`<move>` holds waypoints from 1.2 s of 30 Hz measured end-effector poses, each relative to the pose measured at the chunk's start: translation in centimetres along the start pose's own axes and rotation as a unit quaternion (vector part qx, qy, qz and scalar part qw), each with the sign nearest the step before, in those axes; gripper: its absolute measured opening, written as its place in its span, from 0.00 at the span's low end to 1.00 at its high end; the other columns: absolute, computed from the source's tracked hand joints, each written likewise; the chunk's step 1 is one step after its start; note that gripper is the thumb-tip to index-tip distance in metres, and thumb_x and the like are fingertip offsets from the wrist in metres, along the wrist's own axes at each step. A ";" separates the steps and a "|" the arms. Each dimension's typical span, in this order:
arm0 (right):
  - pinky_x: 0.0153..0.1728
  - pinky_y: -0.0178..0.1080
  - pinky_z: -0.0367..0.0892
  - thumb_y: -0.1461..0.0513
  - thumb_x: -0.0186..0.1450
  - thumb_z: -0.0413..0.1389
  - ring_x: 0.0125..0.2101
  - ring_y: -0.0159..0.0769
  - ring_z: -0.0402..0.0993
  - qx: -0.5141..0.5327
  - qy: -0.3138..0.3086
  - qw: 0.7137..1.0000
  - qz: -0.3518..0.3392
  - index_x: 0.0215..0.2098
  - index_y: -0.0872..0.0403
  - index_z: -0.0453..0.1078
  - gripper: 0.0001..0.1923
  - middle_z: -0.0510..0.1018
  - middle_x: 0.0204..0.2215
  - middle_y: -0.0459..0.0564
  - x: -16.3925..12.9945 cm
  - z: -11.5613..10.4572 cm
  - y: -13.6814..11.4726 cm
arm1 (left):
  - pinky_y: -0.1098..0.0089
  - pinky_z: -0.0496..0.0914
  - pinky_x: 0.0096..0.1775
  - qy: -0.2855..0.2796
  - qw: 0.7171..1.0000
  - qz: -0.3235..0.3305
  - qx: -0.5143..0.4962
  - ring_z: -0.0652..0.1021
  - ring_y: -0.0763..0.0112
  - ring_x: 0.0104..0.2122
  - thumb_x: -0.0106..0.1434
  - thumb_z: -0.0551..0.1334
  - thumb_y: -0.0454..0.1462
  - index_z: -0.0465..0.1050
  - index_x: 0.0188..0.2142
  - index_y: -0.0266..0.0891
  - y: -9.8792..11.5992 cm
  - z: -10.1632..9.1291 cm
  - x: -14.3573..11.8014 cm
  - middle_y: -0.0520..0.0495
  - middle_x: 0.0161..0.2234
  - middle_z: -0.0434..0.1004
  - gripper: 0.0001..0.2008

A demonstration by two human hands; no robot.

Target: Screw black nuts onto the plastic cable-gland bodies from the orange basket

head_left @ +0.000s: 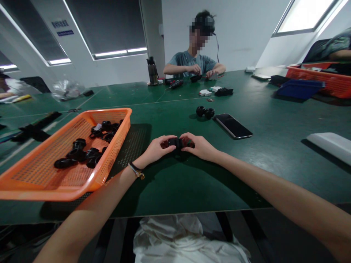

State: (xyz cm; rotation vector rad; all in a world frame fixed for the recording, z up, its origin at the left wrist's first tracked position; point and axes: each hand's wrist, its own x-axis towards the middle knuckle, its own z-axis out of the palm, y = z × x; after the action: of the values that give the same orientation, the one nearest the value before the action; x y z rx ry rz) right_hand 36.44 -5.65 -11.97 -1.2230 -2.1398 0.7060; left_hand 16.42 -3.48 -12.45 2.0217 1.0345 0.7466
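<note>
Both hands meet over the green table [161, 197] around one small black plastic part [175, 143]. My left hand [156, 150] pinches its left end between thumb and fingers. On the other end, the fingers of my right hand [202, 147] are closed in the same way. The fingers cover much of the part, so its exact kind is unclear. To the left stands an orange perforated basket [63, 195] holding several black round-ended parts [78, 148]. Beyond my hands lie two round black pieces [205, 112], side by side.
A phone [233, 126] lies right of the hands, and a white object [331, 146] sits at the right edge. Across the table a person [189, 60] works near a dark bottle [152, 71]. A blue tray [300, 88] and a red basket [329, 82] stand far right.
</note>
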 end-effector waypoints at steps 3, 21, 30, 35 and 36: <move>0.38 0.41 0.69 0.66 0.56 0.58 0.35 0.36 0.75 -0.001 -0.002 1.000 0.001 0.42 0.54 0.63 0.16 0.77 0.33 0.48 0.0 0.0 0.0 | 0.66 0.69 0.40 -0.001 1.000 0.000 -0.003 0.75 0.68 0.38 0.55 0.60 0.39 0.68 0.50 0.36 0.0 0.0 0.0 0.42 0.44 0.74 0.22; 0.37 0.40 0.69 0.65 0.59 0.55 0.35 0.36 0.75 -0.035 -0.014 0.999 0.009 0.43 0.55 0.64 0.13 0.77 0.35 0.50 0.0 -0.2 -0.5 | 0.70 0.69 0.37 0.004 1.000 0.010 -0.001 0.74 0.70 0.35 0.54 0.61 0.41 0.69 0.49 0.38 -0.2 0.1 0.0 0.43 0.43 0.75 0.23; 0.37 0.40 0.69 0.65 0.57 0.58 0.36 0.37 0.74 -0.033 -0.001 0.999 -0.002 0.45 0.55 0.64 0.18 0.76 0.36 0.51 -0.2 -0.2 -0.4 | 0.66 0.69 0.42 0.004 1.000 0.004 -0.031 0.75 0.67 0.38 0.54 0.61 0.40 0.69 0.49 0.36 -0.3 0.1 0.0 0.42 0.44 0.74 0.22; 0.37 0.40 0.69 0.66 0.56 0.58 0.34 0.35 0.74 -0.021 0.010 1.000 -0.016 0.45 0.54 0.63 0.18 0.76 0.32 0.47 -0.1 0.0 0.0 | 0.66 0.69 0.40 0.004 1.000 -0.003 -0.013 0.75 0.67 0.37 0.54 0.61 0.40 0.69 0.49 0.36 0.0 0.1 0.0 0.42 0.43 0.74 0.22; 0.37 0.40 0.68 0.67 0.56 0.58 0.33 0.35 0.74 -0.018 0.010 1.000 -0.015 0.44 0.54 0.63 0.18 0.77 0.32 0.47 -0.1 0.0 0.0 | 0.66 0.69 0.40 0.003 1.000 -0.004 -0.010 0.75 0.68 0.36 0.54 0.61 0.40 0.69 0.49 0.36 0.1 0.1 0.0 0.42 0.43 0.74 0.22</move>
State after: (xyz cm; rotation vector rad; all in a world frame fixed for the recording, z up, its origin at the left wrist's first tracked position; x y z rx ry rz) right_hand 36.49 -5.73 -12.03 -1.2090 -2.1587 0.6420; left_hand 16.53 -3.53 -12.45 1.9985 1.0337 0.7572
